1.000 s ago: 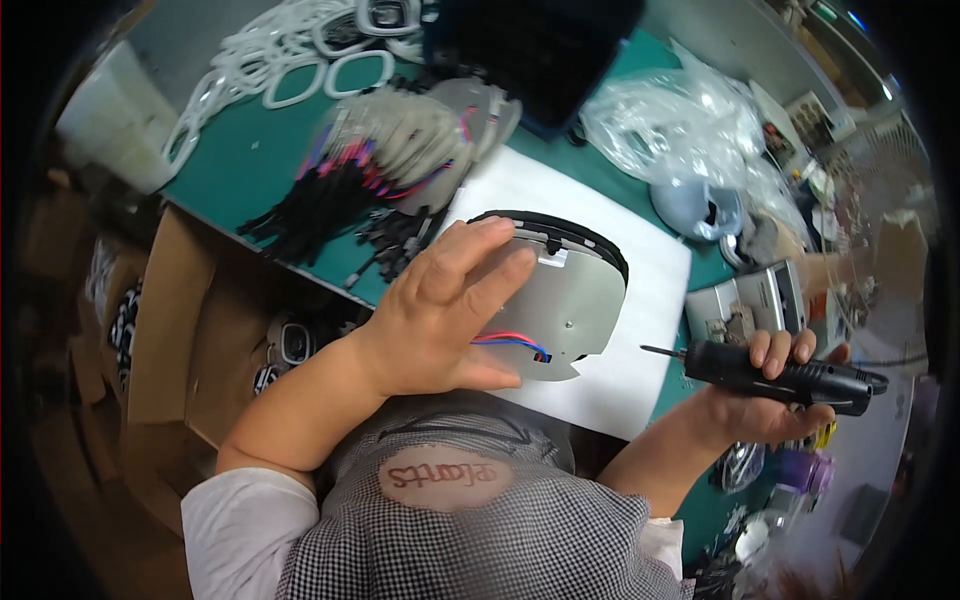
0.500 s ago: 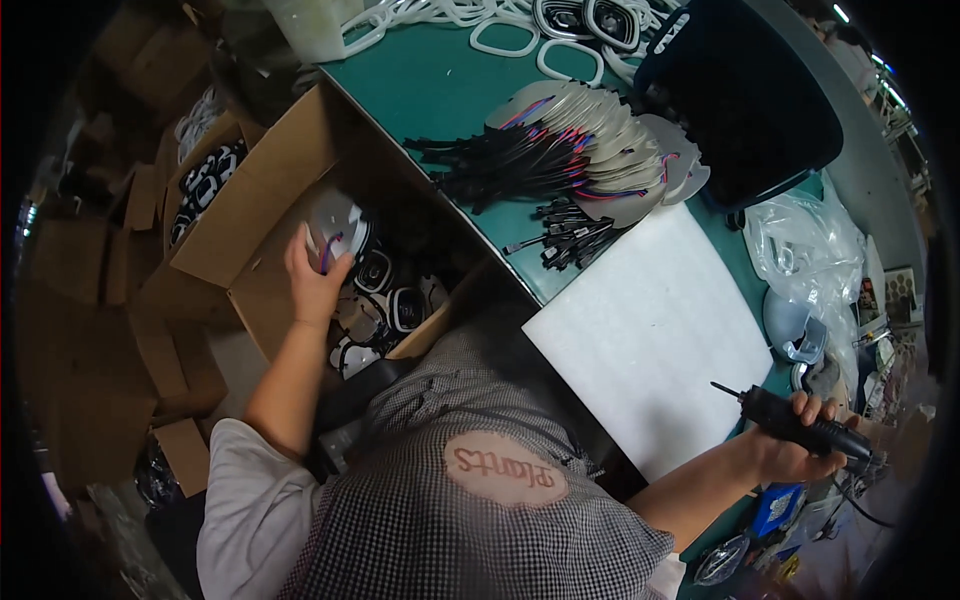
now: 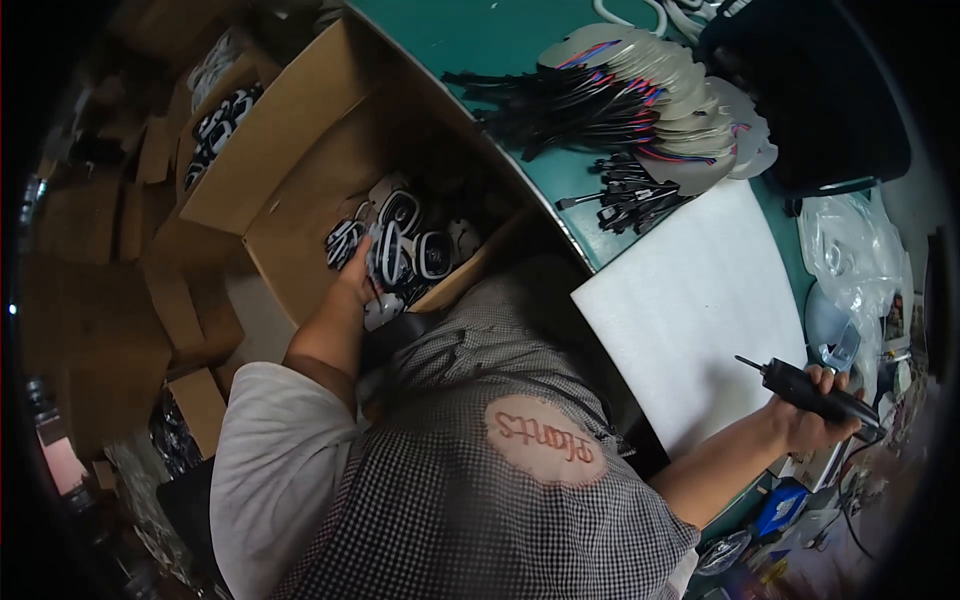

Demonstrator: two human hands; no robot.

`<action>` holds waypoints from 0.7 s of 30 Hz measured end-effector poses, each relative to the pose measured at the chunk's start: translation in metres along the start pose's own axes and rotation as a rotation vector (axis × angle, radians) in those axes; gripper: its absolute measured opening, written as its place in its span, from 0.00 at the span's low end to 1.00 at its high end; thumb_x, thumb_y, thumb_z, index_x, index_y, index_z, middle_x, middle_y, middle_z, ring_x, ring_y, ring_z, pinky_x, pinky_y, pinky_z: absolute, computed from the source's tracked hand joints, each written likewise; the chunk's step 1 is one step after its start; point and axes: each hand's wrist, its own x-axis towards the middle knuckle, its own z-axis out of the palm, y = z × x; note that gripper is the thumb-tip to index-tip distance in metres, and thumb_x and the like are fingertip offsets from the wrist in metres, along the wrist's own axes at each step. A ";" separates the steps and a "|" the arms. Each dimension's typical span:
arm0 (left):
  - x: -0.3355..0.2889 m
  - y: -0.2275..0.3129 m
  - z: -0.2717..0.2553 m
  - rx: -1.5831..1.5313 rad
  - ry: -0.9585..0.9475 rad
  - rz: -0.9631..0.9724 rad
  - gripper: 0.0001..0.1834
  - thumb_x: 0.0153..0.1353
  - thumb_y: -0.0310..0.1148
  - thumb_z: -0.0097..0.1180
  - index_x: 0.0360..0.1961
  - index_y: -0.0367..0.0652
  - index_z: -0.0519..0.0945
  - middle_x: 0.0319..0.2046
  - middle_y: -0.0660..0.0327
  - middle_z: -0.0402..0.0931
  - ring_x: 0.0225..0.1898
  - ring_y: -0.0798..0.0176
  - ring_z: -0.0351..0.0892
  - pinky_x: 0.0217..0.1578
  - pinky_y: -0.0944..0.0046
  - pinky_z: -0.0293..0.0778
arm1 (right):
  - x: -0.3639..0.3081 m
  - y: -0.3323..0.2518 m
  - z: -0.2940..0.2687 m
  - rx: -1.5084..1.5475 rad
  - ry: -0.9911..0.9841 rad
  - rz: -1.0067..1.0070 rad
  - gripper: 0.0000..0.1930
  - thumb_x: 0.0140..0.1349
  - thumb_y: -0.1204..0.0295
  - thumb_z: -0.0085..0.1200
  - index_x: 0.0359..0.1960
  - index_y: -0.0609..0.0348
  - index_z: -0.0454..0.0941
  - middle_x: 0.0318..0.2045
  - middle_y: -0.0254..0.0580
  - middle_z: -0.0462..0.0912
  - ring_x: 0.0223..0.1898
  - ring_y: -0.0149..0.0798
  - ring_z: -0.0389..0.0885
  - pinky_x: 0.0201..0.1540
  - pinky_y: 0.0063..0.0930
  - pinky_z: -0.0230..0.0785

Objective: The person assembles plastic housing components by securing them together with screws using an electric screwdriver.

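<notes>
Leftmost, the open cardboard box [image 3: 300,130] stood beside the counter [image 3: 455,30], with the left hand [image 3: 357,273] lowered into it and touching a white-rimmed unit [image 3: 391,252] among similar parts; whether the fingers were closed on that unit could not be told. Further right, the fanned stack of grey plates [image 3: 670,90] with coloured wires lay on the counter near its edge, above the white sheet [image 3: 690,310]. At the right, well apart from the left hand, the right hand [image 3: 815,425] was clamped around the black power screwdriver [image 3: 805,390], its bit pointing leftward over the sheet.
</notes>
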 end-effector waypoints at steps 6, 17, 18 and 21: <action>0.059 -0.006 -0.114 0.077 0.231 0.149 0.41 0.60 0.67 0.46 0.60 0.42 0.72 0.58 0.49 0.72 0.59 0.47 0.70 0.58 0.46 0.65 | -0.002 0.035 0.004 -0.024 0.027 0.048 0.25 0.65 0.49 0.51 0.57 0.46 0.66 0.34 0.39 0.74 0.24 0.33 0.72 0.28 0.28 0.68; -0.156 0.227 0.230 0.498 0.331 1.528 0.19 0.69 0.40 0.50 0.52 0.36 0.76 0.53 0.54 0.75 0.56 0.59 0.72 0.58 0.64 0.64 | -0.013 0.061 0.004 -0.013 0.166 0.217 0.30 0.66 0.49 0.50 0.64 0.47 0.59 0.33 0.40 0.74 0.21 0.30 0.71 0.24 0.25 0.69; -0.164 0.238 0.255 0.507 0.205 1.637 0.17 0.68 0.38 0.51 0.50 0.36 0.77 0.52 0.56 0.75 0.56 0.61 0.72 0.58 0.64 0.64 | -0.012 0.065 0.005 -0.044 0.193 0.242 0.30 0.66 0.49 0.50 0.64 0.47 0.59 0.33 0.40 0.74 0.21 0.30 0.72 0.24 0.25 0.69; -0.196 0.257 0.345 0.745 0.046 1.903 0.11 0.65 0.32 0.53 0.44 0.39 0.80 0.49 0.55 0.77 0.54 0.59 0.73 0.58 0.63 0.65 | -0.009 0.074 -0.002 -0.064 0.224 0.278 0.29 0.66 0.50 0.51 0.64 0.45 0.59 0.33 0.38 0.73 0.23 0.29 0.72 0.25 0.24 0.69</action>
